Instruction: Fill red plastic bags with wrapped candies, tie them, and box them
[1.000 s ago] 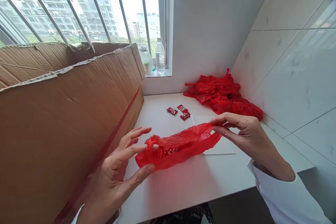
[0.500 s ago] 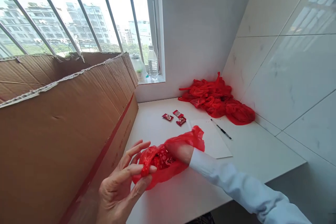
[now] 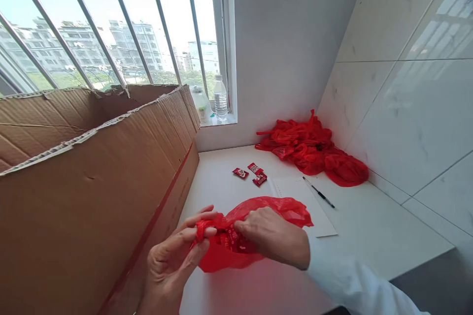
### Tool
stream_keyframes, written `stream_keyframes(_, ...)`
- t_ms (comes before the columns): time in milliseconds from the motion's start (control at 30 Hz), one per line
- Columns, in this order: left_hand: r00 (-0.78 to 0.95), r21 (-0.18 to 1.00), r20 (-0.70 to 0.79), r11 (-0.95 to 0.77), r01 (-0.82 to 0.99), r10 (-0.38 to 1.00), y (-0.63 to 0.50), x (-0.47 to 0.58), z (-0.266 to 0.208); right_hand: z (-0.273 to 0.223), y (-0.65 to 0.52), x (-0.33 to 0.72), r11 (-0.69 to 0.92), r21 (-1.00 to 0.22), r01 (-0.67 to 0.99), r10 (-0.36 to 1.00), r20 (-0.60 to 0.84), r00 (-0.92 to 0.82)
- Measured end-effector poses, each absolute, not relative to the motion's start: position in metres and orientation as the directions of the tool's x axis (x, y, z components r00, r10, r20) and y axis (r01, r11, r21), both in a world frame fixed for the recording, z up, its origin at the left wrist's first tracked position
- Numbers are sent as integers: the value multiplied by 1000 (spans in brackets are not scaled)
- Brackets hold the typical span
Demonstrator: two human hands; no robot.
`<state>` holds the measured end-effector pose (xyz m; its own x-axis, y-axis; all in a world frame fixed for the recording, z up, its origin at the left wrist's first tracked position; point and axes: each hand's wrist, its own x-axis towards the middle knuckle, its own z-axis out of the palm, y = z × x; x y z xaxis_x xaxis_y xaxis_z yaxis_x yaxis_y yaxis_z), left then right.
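Note:
A thin red plastic bag [image 3: 225, 262] is held above the front of the white table, its mouth facing up. My left hand [image 3: 177, 251] pinches the bag's rim between thumb and fingers on the left side. Inside the bag lie several small red packets [image 3: 232, 237] with pale print. My right hand [image 3: 271, 234] is at the bag's mouth, its fingers curled down by the packets. The fingertips are hidden, so whatever they grip cannot be made out. Beyond the bag, three small red packets [image 3: 259, 179] rest on the table.
A tall open cardboard box [image 3: 111, 192] stands along the left. A white sheet of paper [image 3: 301, 192] and a black pen [image 3: 320, 193] lie right of the packets. At the back is a heap of red plastic bags [image 3: 306, 142]. A clear bottle [image 3: 220, 98] stands on the windowsill.
My right hand has come partly out of the bag; its back now shows above the opening. The bag's right side has spread further right. My left hand keeps its pinch. The view has tilted up slightly.

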<state>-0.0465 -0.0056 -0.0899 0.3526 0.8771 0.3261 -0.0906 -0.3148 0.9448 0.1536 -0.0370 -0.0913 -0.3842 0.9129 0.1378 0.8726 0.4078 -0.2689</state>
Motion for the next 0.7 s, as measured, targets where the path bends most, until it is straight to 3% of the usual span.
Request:
stream_keyframes(67, 356, 945, 325, -308, -106, 876, -2, -50, -90, -64, -40, 173, 439, -485, 756, 896, 177, -407)
stream_keyframes(133, 393, 934, 355, -342, -107, 848, 1, -54, -89, -47, -28, 196, 350, -622, 701, 937, 244, -252)
stream_keyframes(167, 440, 922, 376, -376, -91, 816, 1, -56, -87, -45, -16, 207, 257, -607, 752, 960, 248, -128)
stream_keyframes(233, 570, 883, 408, -467, -49, 713, -1, -59, -83, -56, 16, 224, 22, -460, 888, 984, 165, 61)
stream_keyframes(333, 728, 820, 411, -572, -31, 549, -8, -61, -77, -96, 64, 233, -145, -338, 930, 989, -72, 128)
stream_keyframes(400, 761, 783, 431, -620, -47, 486, -13, -61, -75, -121, 82, 231, -160, -349, 923, 984, -125, 124)
stream_keyframes(500, 767, 755, 453, -654, -58, 455, -14, -62, -81, -135, 83, 228, -199, -345, 917, 980, -94, 178)
stream_keyframes(600, 749, 792, 416, -611, -19, 516, -10, -63, -92, -125, 62, 235, -195, -354, 915, 980, -43, 192)
stream_keyframes(700, 703, 890, 328, -456, -6, 631, -7, -57, -100, -110, 29, 248, -61, -416, 907, 995, -92, 25)
